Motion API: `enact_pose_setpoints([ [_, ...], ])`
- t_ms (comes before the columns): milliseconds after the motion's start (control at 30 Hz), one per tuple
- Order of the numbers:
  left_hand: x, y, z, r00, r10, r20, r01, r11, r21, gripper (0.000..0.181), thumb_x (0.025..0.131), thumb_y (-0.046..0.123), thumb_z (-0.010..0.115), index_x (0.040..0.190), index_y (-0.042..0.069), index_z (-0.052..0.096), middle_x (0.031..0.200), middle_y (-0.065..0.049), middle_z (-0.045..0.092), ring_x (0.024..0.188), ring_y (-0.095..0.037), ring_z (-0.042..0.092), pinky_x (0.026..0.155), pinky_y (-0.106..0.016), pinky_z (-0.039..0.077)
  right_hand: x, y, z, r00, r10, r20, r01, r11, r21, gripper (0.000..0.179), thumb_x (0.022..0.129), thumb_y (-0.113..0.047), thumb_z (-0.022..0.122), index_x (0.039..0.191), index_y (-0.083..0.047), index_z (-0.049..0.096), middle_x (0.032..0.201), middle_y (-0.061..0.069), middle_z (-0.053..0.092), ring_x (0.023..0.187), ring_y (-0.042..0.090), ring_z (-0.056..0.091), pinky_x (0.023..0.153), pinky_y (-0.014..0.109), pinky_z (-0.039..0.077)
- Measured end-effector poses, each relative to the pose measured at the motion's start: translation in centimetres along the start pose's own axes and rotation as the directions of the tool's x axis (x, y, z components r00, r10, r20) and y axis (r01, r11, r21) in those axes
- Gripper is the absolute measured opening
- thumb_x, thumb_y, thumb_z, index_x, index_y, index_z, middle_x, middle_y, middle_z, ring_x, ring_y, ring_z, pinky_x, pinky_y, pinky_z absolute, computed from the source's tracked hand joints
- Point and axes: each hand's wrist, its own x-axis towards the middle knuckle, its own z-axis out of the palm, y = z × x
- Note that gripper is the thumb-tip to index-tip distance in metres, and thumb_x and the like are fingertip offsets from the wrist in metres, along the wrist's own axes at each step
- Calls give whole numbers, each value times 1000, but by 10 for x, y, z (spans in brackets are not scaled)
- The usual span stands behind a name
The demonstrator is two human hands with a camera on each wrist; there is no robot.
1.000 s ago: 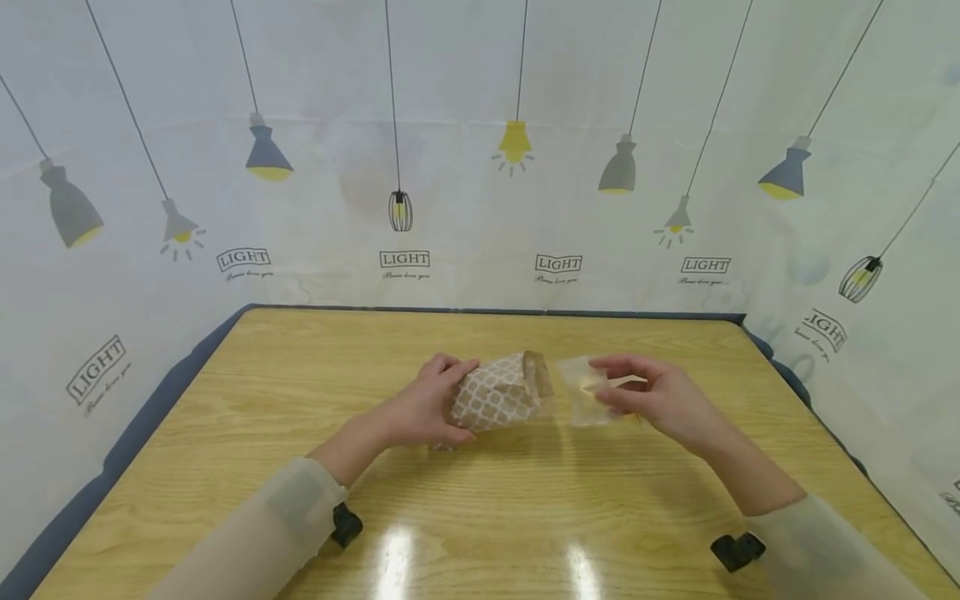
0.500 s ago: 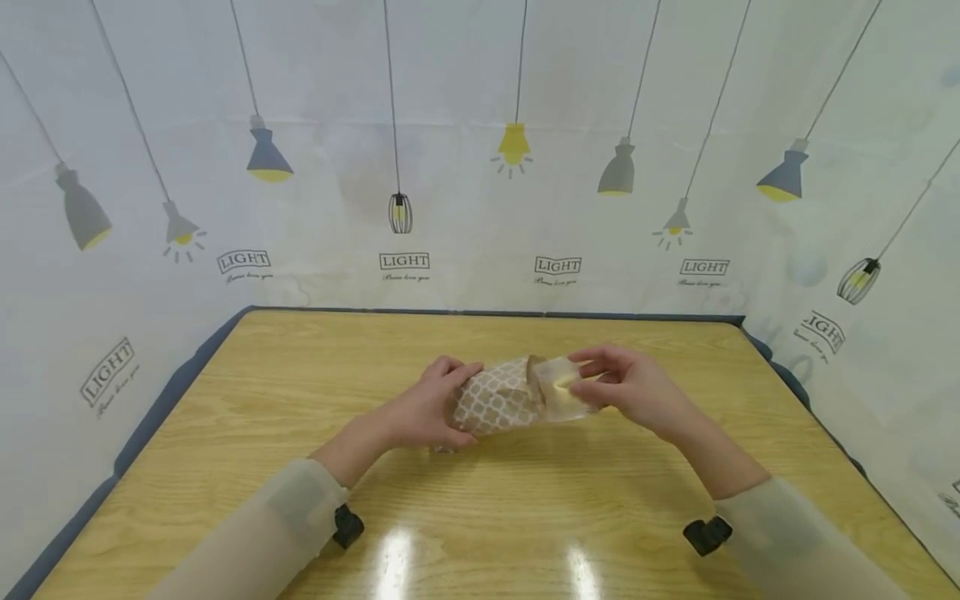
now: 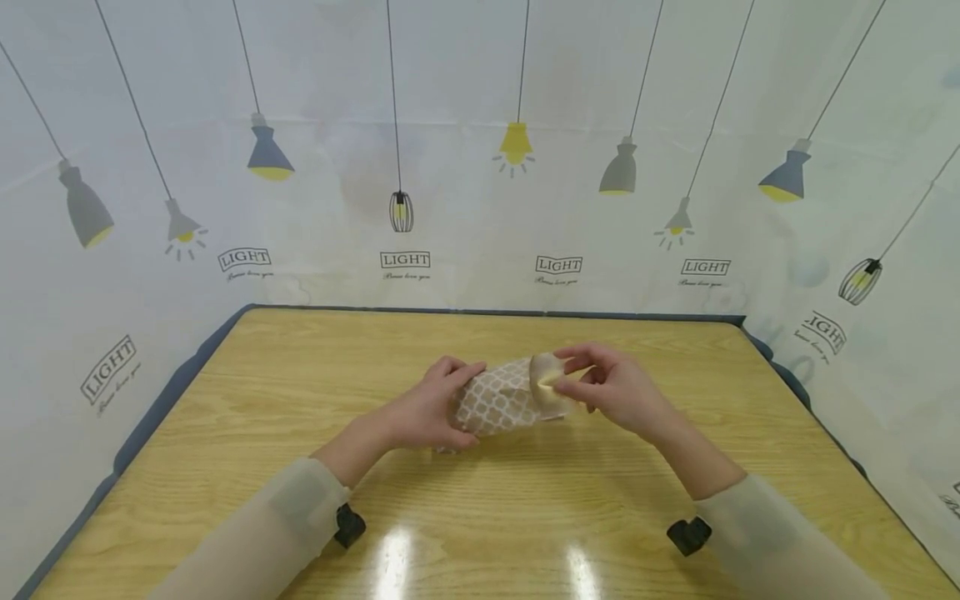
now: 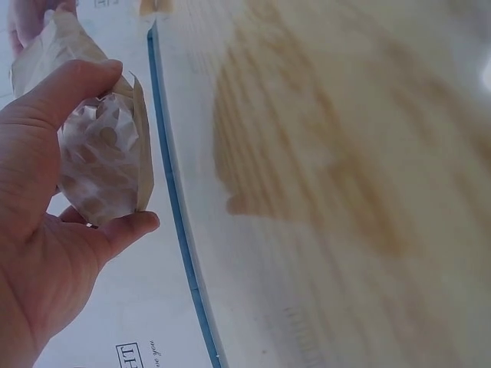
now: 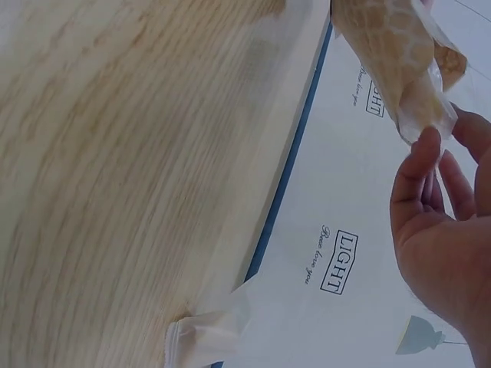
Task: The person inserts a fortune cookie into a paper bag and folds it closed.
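Note:
My left hand (image 3: 429, 408) grips a brown paper bag (image 3: 498, 398) with a white lattice pattern, lying on its side with its mouth to the right. In the left wrist view, thumb and fingers wrap the bag's crumpled end (image 4: 103, 165). My right hand (image 3: 618, 392) pinches a small translucent packet (image 3: 550, 382) at the bag's mouth. Most of that packet sits inside the mouth, so its far end is hidden. The right wrist view shows the packet (image 5: 431, 115) between thumb and fingertips, with the patterned bag (image 5: 387, 34) just beyond it.
Under the hands is a wooden table (image 3: 337, 350) with a dark blue edge (image 3: 360, 309). Behind it hangs a pale wall sheet (image 3: 465, 208) printed with lamps. Black wrist cameras (image 3: 349, 526) sit at both cuffs.
My right hand has moved left with the translucent packet, from apart from the bag into its mouth. The left hand and the bag have stayed almost in place.

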Motion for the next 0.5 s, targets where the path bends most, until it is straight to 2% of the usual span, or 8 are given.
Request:
enact_pose_setpoints([
  [100, 0, 0, 0, 1000, -11, 0, 11, 1000, -2, 107, 85, 21, 96, 172, 10, 34, 156, -16, 41, 142, -31, 46, 123, -55, 47, 1, 0, 2, 1000, -23, -5, 23, 999, -45, 47, 101, -24, 82, 145, -12, 69, 126, 18, 73, 82, 18, 64, 63, 28, 53],
  [233, 0, 1, -1, 1000, -16, -6, 16, 1000, -5, 108, 85, 21, 96, 172, 9, 33, 156, -17, 41, 142, -31, 47, 123, -55, 46, -1, 1, 1, 1000, -20, -7, 19, 996, -85, 47, 102, -29, 81, 146, -19, 69, 122, 14, 73, 86, 19, 64, 66, 28, 52],
  [367, -2, 0, -3, 1000, -16, -19, 16, 1000, -7, 108, 85, 21, 95, 172, 8, 33, 156, -17, 41, 142, -32, 47, 123, -56, 47, -4, 5, -5, 1000, 2, -3, -3, 995, -95, 46, 103, -30, 79, 147, -23, 69, 121, 12, 74, 88, 23, 67, 68, 29, 54],
  [500, -2, 0, -4, 1000, -15, -20, 15, 1000, 0, 108, 85, 22, 95, 172, 10, 33, 156, -17, 41, 141, -31, 47, 122, -56, 47, -5, 8, -7, 1000, -1, 29, 3, 997, -73, 44, 105, -26, 76, 148, -20, 68, 118, 12, 75, 86, 23, 67, 65, 29, 54],
])
